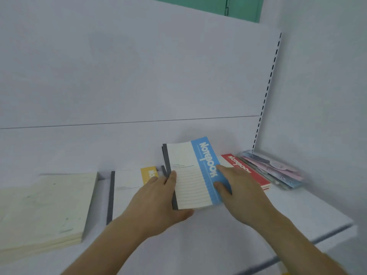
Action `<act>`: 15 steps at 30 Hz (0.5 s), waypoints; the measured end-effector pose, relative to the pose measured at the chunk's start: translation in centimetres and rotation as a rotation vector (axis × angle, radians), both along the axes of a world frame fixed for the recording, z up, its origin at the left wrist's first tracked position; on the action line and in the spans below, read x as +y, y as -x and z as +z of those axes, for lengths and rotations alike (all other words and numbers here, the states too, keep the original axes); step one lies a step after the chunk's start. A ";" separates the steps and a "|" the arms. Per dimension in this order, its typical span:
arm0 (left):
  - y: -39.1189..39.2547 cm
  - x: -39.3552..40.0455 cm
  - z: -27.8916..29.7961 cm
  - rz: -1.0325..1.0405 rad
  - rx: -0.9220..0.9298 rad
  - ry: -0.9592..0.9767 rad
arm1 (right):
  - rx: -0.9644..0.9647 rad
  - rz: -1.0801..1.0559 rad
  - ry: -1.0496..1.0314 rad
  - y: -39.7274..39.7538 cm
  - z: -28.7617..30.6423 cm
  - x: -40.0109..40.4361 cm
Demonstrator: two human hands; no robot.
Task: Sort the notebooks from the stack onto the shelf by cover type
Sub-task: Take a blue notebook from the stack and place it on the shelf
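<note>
At the far left of the white shelf (297,211) lay a cream stack (45,211) of plain-covered notebooks, squared up as its own group; just beside it sat a yellow-banded notebook (129,187) with a dark spine, flat on the shelf, which I took to be the start of the banded-cover group. My left hand (158,197) gripped the spine edge of the blue-banded notebook (196,175), thumb curled round its near corner and fingers along the dark binding, so the small bundle stayed together and could be steered. That notebook was tilted up, its far end off the shelf, sitting between the yellow one and the red one. My right hand (236,185) pressed down on the blue band with loosely bent fingers, not wrapped round anything, likely steadying the cover. Behind it a red-banded notebook (250,173) lay flat, and in the right corner a pastel pile (276,171) in clear wrap rested against the upright, kept apart as another type
</note>
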State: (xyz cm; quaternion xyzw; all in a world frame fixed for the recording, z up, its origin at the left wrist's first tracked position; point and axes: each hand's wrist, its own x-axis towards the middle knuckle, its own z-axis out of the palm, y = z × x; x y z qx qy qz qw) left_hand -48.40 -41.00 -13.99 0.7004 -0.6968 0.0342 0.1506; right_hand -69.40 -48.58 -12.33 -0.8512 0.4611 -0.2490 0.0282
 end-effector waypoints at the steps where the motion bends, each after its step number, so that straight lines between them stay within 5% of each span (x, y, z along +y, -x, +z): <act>1: 0.0 -0.5 -0.1 0.012 -0.003 -0.009 | 0.051 0.022 0.005 0.0 0.0 -0.7; 8: 1.3 -3.3 -0.1 0.113 0.037 -0.119 | 0.338 0.205 -0.175 1.4 -0.5 -6.0; 15: 2.1 -4.2 -0.9 0.201 -0.094 -0.214 | 0.442 0.357 -0.069 1.7 -1.7 -9.2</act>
